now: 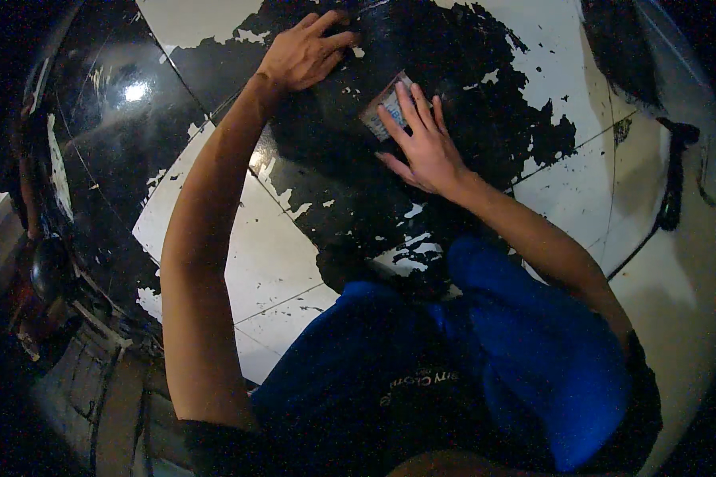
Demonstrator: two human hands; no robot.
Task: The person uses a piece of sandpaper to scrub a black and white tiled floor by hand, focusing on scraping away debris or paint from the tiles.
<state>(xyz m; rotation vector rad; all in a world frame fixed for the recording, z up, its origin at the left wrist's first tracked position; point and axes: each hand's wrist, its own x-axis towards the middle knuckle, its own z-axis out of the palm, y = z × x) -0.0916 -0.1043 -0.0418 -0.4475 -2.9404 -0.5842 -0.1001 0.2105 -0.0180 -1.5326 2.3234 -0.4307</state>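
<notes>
My right hand (428, 143) lies with its fingers spread over a small flat rectangular piece (376, 126), greyish with blue print and a brownish edge. It may be a packet or a folded sheet; its kind is not clear. The piece rests on a ragged black layer (326, 151) that covers part of a white tiled floor (266, 254). Farther off to the left, my left hand (304, 54) leans on the same black layer. Its fingers are apart and bent a little, with nothing seen in them.
Flakes and patches of black edge the white tiles, with thin dark joints between them. At the far left are a dark rounded object (49, 266) and grey-brown slats (95, 381). A dark strap-like thing (676, 175) lies at right. My blue-clad knees (525, 318) are close below.
</notes>
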